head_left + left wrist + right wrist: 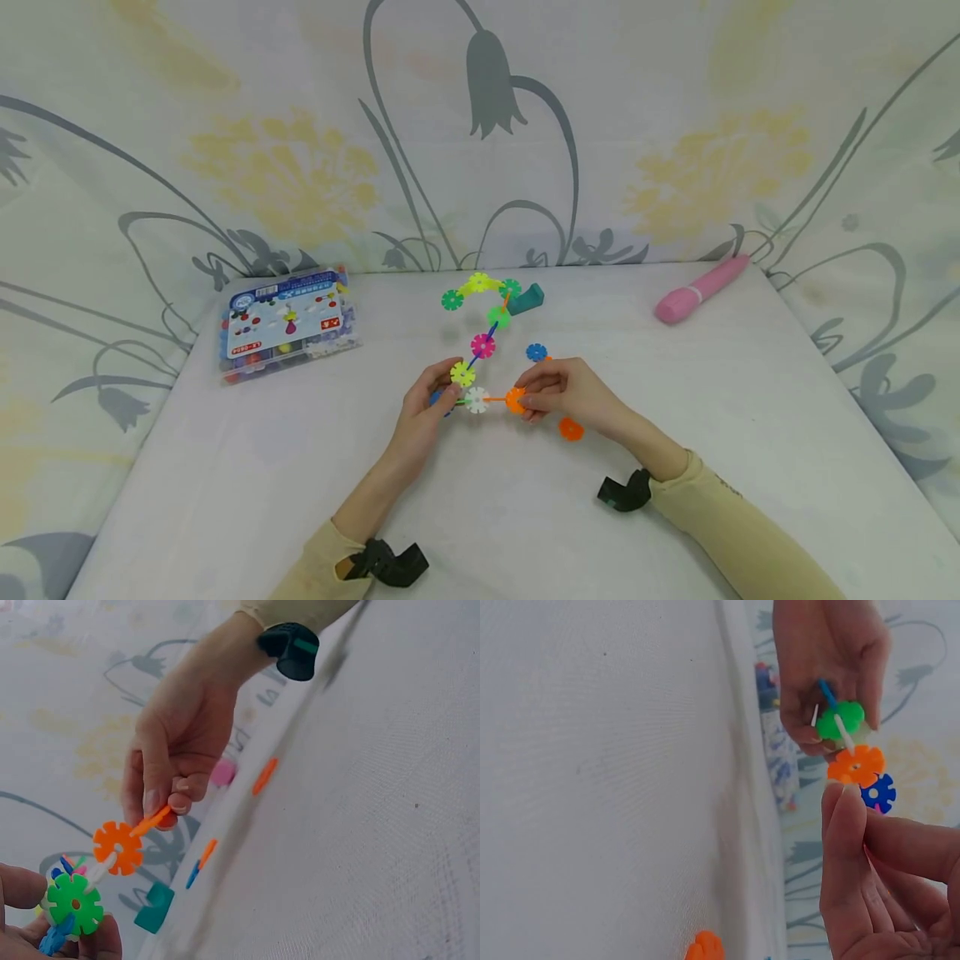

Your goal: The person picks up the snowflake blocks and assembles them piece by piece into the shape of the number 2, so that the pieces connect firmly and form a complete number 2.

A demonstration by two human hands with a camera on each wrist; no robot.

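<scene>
A chain of notched plastic snowflake discs, with a pink disc (483, 346) in its middle, curves up from between both hands to a yellow and green hooked top. My left hand (420, 408) grips its lower left corner, fingers and thumb around a yellow disc (462, 373) and a blue one. From there a white disc (477, 400) and an orange disc (515, 400) run to the right. My right hand (566, 396) pinches the orange end between thumb and fingers. Seen from the left wrist, an edge-on orange disc (152, 819) under those fingertips meets a face-on orange disc (118, 847).
A loose orange disc (572, 429) and a blue disc (536, 352) with orange behind it lie by my right hand. A teal piece (527, 298) is behind the chain. A clear box of discs (288, 321) sits back left, a pink cylindrical object (701, 290) back right.
</scene>
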